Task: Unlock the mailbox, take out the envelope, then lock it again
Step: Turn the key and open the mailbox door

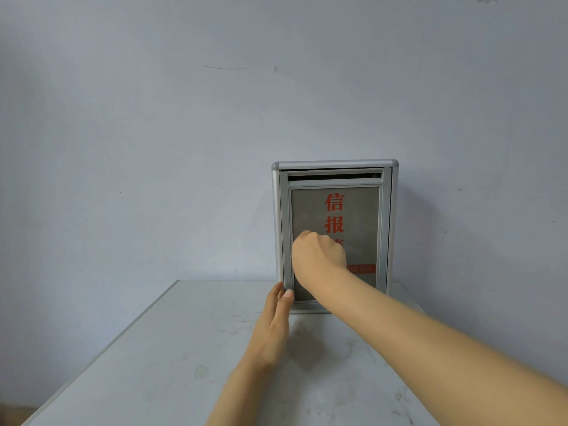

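Note:
A grey metal mailbox [362,216] with red characters on its door stands upright at the back of a white table [190,358], against the wall. Its door looks closed and a dark slot runs along the top. My right hand [318,256] is curled into a fist against the left side of the door, at mid height; whatever it pinches is hidden by the fingers. My left hand [273,327] lies flat with fingers straight, its fingertips pressing the mailbox's lower left edge. No envelope or key is visible.
A plain pale blue wall [184,133] rises behind the table. The table's left edge [123,336] runs diagonally toward the near left corner, with floor below it.

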Demonstrator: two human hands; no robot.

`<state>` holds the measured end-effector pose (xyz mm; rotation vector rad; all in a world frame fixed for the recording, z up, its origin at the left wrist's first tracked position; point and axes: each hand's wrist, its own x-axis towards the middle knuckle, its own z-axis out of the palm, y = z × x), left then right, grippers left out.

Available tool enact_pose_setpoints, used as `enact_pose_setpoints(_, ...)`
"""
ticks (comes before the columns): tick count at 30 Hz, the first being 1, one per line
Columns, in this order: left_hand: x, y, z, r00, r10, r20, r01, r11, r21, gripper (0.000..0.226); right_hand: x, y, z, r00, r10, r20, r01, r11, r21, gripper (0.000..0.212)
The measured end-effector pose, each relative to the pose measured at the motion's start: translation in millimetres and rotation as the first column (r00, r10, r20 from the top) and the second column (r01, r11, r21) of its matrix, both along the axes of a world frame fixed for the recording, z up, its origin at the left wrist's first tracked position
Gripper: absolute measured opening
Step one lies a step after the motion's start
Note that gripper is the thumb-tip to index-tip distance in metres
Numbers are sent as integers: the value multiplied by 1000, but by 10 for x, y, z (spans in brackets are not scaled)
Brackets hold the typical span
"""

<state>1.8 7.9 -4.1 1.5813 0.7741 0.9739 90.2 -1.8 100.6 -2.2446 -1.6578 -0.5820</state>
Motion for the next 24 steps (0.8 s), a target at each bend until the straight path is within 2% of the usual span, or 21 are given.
enact_pose_setpoints(5, 8, 6, 1, 1000, -4, 6, 4, 1000, 3, 53, 87, 49, -22, 983, -13, -184, 12, 1000, -6, 39)
enact_pose_setpoints(11, 16, 22, -15, 1000, -5, 2, 5, 1000, 0, 55, 133, 93, -50, 977, 28, -210, -35, 999, -30, 37)
enact_pose_setpoints(18, 24, 38, -17, 1000, -1, -5, 1, 1000, 3, 54, 106, 59, -89, 923, 48, -382, -18, 996, 82, 40)
enact_pose_setpoints(24, 30, 43, -22, 1000, 4, -11, -4, 1000, 10, 54, 128, 52, -135, 901, 77, -426, -34, 994, 109, 40)
